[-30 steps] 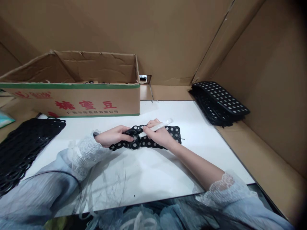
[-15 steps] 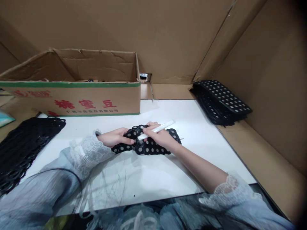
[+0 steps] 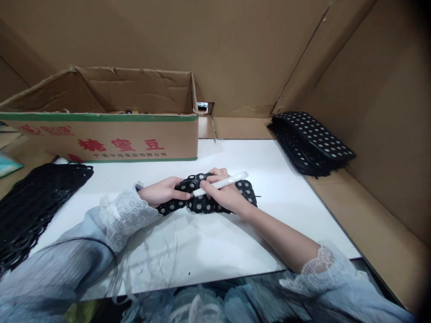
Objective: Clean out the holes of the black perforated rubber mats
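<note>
"Pinching the dotted black piece [image 3: 204,206] between thumb and fingers, the left hand [image 3: 164,192] is holding it; what is worrying you?"

"That thumb. It is lying just beside the tip of the white tool [image 3: 232,180], so a slip would probably be sending the point into it."

"And the right hand [image 3: 225,192]?"

"It is gripping the tool like a pen. Whether the tip is actually touching the piece, I am not managing to tell."

"Where is the piece resting?"

"It is lying bunched on the counter [image 3: 215,251], under both hands. Being bunched, it could be shifting or puckering if the left pinch is too slack. The dotted pile [image 3: 318,134] is sitting well apart at the right, so I am expecting no snag there."
</note>
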The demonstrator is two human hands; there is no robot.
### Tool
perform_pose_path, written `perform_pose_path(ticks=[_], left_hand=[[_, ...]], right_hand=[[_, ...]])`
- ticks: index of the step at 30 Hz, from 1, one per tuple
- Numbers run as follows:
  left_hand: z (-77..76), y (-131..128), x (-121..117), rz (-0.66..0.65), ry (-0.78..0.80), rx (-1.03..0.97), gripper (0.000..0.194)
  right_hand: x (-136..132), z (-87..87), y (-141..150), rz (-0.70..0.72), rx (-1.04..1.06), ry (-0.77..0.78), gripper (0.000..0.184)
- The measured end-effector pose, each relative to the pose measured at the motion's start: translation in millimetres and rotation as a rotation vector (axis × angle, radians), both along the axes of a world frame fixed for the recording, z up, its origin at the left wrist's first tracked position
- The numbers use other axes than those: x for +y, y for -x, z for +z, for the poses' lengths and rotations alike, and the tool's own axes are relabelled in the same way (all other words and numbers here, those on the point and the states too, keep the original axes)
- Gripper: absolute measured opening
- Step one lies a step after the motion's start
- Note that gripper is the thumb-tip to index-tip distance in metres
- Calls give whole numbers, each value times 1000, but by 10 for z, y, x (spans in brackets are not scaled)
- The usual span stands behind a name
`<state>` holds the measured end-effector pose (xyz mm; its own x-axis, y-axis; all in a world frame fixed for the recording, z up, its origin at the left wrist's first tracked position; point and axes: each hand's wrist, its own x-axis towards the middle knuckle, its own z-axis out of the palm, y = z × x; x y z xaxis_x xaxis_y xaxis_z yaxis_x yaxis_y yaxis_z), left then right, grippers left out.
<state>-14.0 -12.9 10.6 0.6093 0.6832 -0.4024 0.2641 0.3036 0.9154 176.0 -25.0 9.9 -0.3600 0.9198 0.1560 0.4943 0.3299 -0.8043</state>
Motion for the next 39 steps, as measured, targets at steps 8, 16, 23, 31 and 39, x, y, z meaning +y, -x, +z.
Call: perform_pose_path(ticks=[8,16,23,31,39], left_hand=[[3,-14,-6,22,37,11,23],[13,-16,-13,51,118,-4,18],[15,-37,-13,55,66,26,19],[17,-53,-33,78,-22,73,18],[5,-180,-86,257,-202,194,11]], right_hand=[[47,-64,-6,-34,15,-24,32],[62,-70,-12,-35,45,44,33],[22,-75,33,-99,62,56,35],[-32,-126,57,-154,-38,-85,36],[-70,-195,121,-190,-376,-394,27]])
